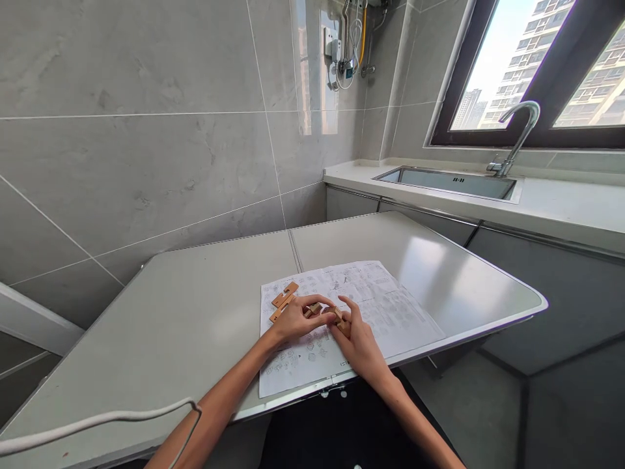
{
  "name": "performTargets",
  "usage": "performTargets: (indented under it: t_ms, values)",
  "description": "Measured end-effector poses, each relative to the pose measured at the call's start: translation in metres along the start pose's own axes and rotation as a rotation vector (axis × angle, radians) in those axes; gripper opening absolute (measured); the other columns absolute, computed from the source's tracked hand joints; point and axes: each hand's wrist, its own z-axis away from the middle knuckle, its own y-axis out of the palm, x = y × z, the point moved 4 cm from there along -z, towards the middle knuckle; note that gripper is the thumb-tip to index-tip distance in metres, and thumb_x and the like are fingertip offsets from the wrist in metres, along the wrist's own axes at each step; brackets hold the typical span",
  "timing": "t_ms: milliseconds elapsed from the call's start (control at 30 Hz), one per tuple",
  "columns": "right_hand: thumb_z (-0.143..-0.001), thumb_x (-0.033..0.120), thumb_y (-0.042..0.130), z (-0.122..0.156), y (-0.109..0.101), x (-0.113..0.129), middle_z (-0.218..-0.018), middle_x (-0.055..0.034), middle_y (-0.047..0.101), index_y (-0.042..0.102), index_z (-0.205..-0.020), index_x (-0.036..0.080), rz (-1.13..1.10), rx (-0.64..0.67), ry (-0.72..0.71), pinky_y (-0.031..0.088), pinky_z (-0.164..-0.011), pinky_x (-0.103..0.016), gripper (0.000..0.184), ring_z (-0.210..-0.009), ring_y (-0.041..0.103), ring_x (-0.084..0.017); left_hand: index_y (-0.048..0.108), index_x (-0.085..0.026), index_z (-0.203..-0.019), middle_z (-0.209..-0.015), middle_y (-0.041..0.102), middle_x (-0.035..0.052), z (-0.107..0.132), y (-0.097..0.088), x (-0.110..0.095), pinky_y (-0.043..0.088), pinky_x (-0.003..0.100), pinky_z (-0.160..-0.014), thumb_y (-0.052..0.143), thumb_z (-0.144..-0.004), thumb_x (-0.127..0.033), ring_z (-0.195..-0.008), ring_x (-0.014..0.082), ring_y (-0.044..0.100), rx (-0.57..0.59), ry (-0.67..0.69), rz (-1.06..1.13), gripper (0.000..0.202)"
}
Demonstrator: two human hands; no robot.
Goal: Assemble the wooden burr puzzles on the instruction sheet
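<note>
The small wooden pieces (315,309) sit between the two hands, just above a printed sheet (390,306). The left hand (294,319) has its grip closed on them from one side, and the right hand (359,342) pinches them from the other, forefinger raised. Two more wooden strips (284,301) lie on the sheet just beyond the left hand. The sheet rests at the near edge of a pale grey surface (195,312), and a white cable (97,423) crosses the near-left corner. A grey tiled wall (146,130) stands behind. To the right there is a sink (449,182) with a tap (517,133) under a window (537,65).
</note>
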Motion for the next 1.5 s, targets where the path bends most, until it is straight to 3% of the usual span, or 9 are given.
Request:
performTargets:
  t_ms: [100,300,567,667,800,933,1133,1267,1500]
  values:
    - [-0.098,0.039,0.054,-0.001,-0.002,-0.002,-0.077,0.0024,0.062,0.039,-0.147,0.020,0.018,-0.049,0.021,0.051,-0.065,-0.030,0.054,-0.065,0.060,-0.019,0.076,-0.018,-0.106,-0.061,0.038,-0.0073,-0.001,-0.004,0.002,0.026,0.023,-0.054,0.076,-0.086,-0.053,-0.057,0.0083,0.032,-0.026,-0.002,0.116,0.041]
    - [-0.100,0.042,0.051,-0.003,-0.003,-0.001,-0.080,-0.0009,0.061,0.057,-0.121,0.021,-0.003,-0.048,0.036,0.043,-0.059,-0.028,0.030,-0.064,0.053,-0.018,0.068,-0.020,-0.114,-0.056,0.038,-0.0103,0.000,-0.010,0.002,0.024,0.021,-0.043,0.071,-0.089,-0.058,-0.044,0.0057,0.031,-0.096,-0.024,0.307,0.045]
    - [-0.097,0.048,0.060,-0.002,-0.013,-0.010,-0.062,0.0073,0.036,0.052,-0.089,0.023,-0.163,-0.199,0.165,0.030,-0.050,-0.025,0.027,-0.053,0.033,-0.012,0.065,-0.019,-0.115,-0.049,0.040,-0.0114,-0.003,-0.010,0.008,0.021,0.020,-0.038,0.070,-0.091,-0.059,-0.037,0.0050,0.029,-0.118,-0.003,0.388,0.047]
    - [-0.097,0.059,0.060,0.000,-0.013,-0.009,-0.060,0.0078,0.036,0.056,-0.095,0.023,-0.312,-0.181,0.201,0.028,-0.045,-0.024,0.036,-0.049,0.032,-0.011,0.065,-0.020,-0.115,-0.049,0.041,-0.0108,-0.003,-0.009,0.009,0.022,0.020,-0.038,0.069,-0.092,-0.058,-0.037,0.0051,0.030,-0.123,-0.012,0.372,0.045]
    - [-0.099,0.064,0.056,0.002,-0.010,-0.003,-0.066,0.0036,0.057,0.058,-0.119,0.020,-0.499,-0.121,0.189,0.028,-0.037,-0.023,0.048,-0.040,0.030,-0.008,0.066,-0.020,-0.114,-0.049,0.042,-0.0105,-0.002,-0.007,0.007,0.023,0.021,-0.039,0.067,-0.093,-0.059,-0.037,0.0053,0.031,-0.110,-0.028,0.361,0.044]
    - [-0.099,0.065,0.055,0.002,-0.009,0.000,-0.080,-0.0042,0.071,0.060,-0.125,0.018,-0.593,-0.045,0.161,0.036,-0.035,-0.025,0.054,-0.036,0.033,-0.006,0.065,-0.019,-0.114,-0.048,0.041,-0.0109,-0.002,-0.005,0.004,0.024,0.021,-0.040,0.069,-0.091,-0.058,-0.037,0.0056,0.032,-0.082,-0.053,0.352,0.045]
    - [-0.095,0.061,0.064,0.000,-0.009,0.001,-0.091,-0.0037,0.068,0.065,-0.125,0.020,-0.567,-0.038,0.154,0.039,-0.037,-0.024,0.051,-0.042,0.037,-0.006,0.063,-0.018,-0.120,-0.055,0.039,-0.0101,-0.003,-0.001,0.006,0.024,0.021,-0.042,0.067,-0.091,-0.062,-0.042,0.0057,0.031,-0.035,-0.063,0.401,0.053]
    - [-0.096,0.061,0.064,0.000,-0.010,0.001,-0.075,0.0011,0.059,0.067,-0.114,0.019,-0.559,-0.067,0.165,0.033,-0.037,-0.023,0.046,-0.043,0.030,-0.005,0.057,-0.017,-0.126,-0.064,0.043,-0.0068,-0.006,0.003,0.010,0.018,0.022,-0.044,0.050,-0.098,-0.068,-0.047,0.0066,0.026,0.014,-0.080,0.594,0.059]
    - [-0.096,0.060,0.063,0.000,-0.013,0.002,-0.089,-0.0030,0.064,0.065,-0.116,0.020,-0.537,-0.100,0.162,0.035,-0.039,-0.024,0.045,-0.046,0.032,-0.007,0.062,-0.015,-0.106,-0.065,0.040,-0.0042,-0.012,-0.002,0.022,0.016,0.023,-0.047,0.038,-0.101,-0.052,-0.050,0.0079,0.020,-0.043,-0.124,0.735,0.045]
